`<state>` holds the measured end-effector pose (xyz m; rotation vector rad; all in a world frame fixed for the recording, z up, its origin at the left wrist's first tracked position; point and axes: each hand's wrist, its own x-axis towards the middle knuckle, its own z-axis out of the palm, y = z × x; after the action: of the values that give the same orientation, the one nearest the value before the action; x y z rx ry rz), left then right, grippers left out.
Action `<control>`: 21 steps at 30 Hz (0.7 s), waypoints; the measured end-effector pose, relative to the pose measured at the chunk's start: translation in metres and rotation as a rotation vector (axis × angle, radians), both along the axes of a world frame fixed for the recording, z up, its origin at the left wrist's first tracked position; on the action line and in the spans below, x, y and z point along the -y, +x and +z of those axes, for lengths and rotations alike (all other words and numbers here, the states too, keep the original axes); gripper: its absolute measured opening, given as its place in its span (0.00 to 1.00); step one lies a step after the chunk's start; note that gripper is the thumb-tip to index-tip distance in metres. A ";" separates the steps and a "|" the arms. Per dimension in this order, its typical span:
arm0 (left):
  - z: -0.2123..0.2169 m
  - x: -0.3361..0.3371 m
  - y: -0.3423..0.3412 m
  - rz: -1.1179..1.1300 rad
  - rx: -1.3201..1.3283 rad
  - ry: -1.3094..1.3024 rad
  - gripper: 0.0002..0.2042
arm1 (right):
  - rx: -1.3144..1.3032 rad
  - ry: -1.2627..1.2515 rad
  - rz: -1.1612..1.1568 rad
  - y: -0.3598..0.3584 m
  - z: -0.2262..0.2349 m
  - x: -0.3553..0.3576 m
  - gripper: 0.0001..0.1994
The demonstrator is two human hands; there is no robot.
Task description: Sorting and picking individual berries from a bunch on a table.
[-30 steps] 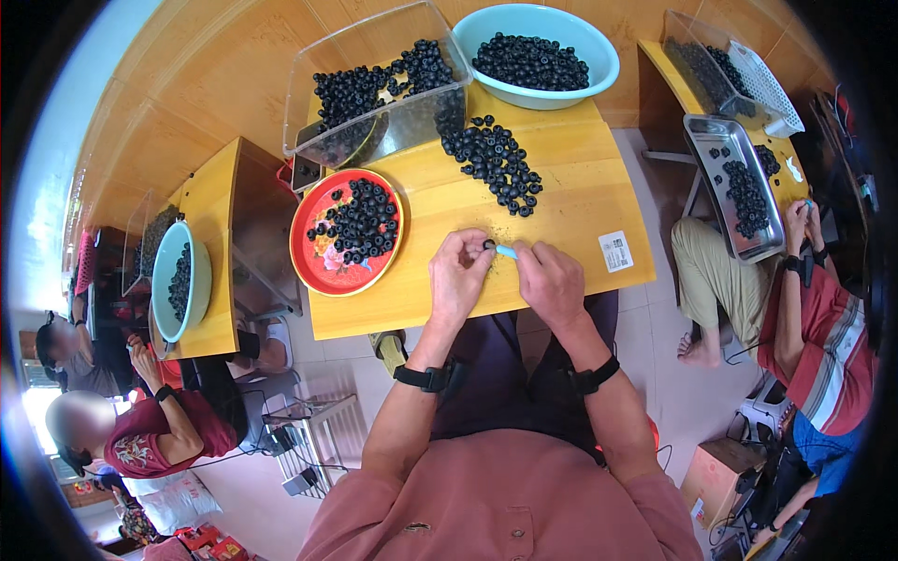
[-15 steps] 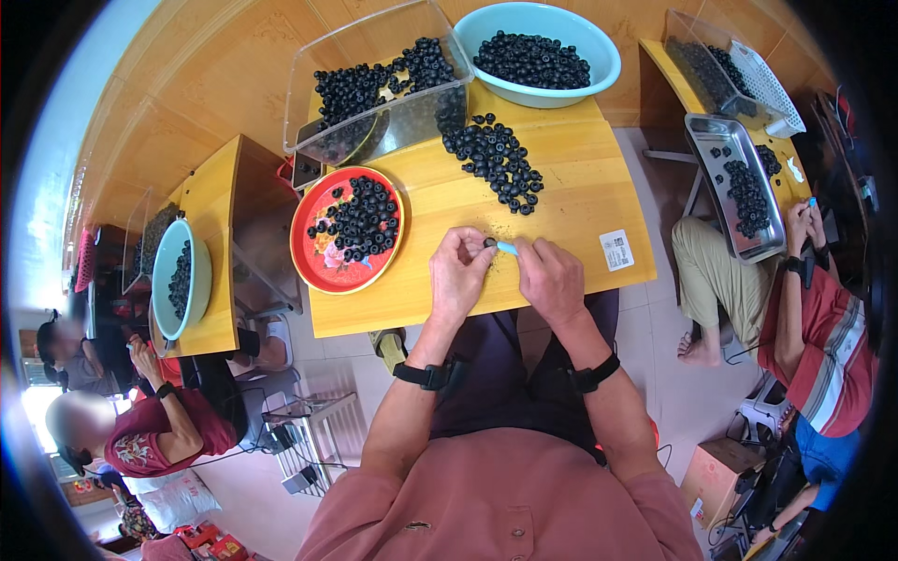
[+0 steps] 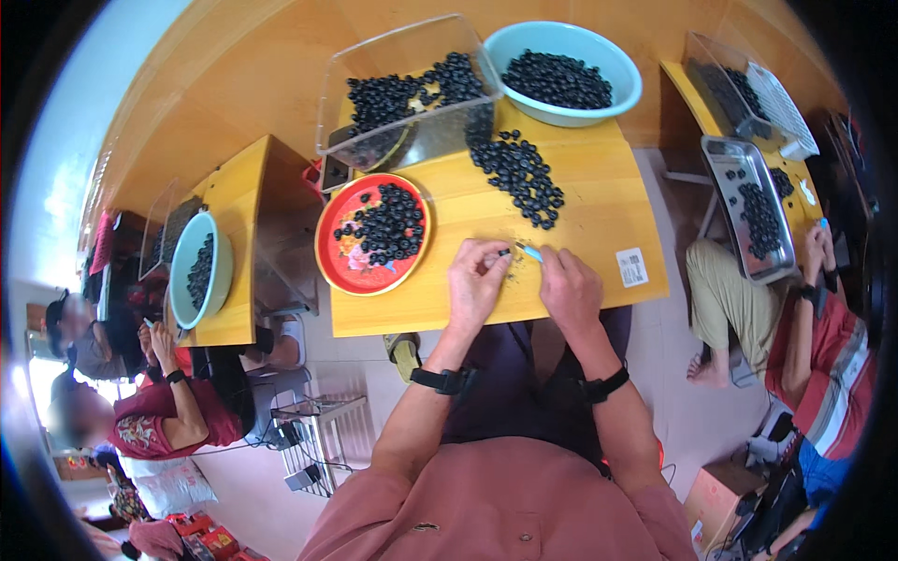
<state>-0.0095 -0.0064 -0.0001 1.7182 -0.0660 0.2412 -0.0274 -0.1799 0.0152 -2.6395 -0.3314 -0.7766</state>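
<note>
The small dark berry [image 3: 503, 251] sits pinched in the fingers of my left hand [image 3: 475, 285], just above the yellow surface [image 3: 580, 224] near its front edge. My right hand [image 3: 569, 290] has its fingers closed around a light-blue tool [image 3: 530, 251], its tip right at the berry. If I press too hard, I think the berry could squirt out and roll off the edge, or the tip could slip into my fingertip. The red plate [image 3: 341, 266] lies just to my left, the loose pile of berries [image 3: 517, 170] just beyond; a careless elbow could scatter those.
</note>
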 end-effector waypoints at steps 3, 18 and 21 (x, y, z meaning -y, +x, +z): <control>0.020 0.001 -0.005 0.012 0.026 0.153 0.08 | 0.003 -0.004 -0.020 -0.004 -0.003 0.006 0.09; 0.077 -0.061 0.052 0.026 0.164 0.622 0.12 | 0.041 -0.013 -0.036 -0.002 -0.004 0.006 0.07; 0.056 -0.026 0.076 -0.103 0.140 0.613 0.11 | 0.040 -0.001 -0.027 -0.002 -0.004 0.006 0.08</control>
<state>0.0666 0.0194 0.0557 2.2957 -0.3617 0.2820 -0.0293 -0.1857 0.0115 -2.6378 -0.3076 -0.8390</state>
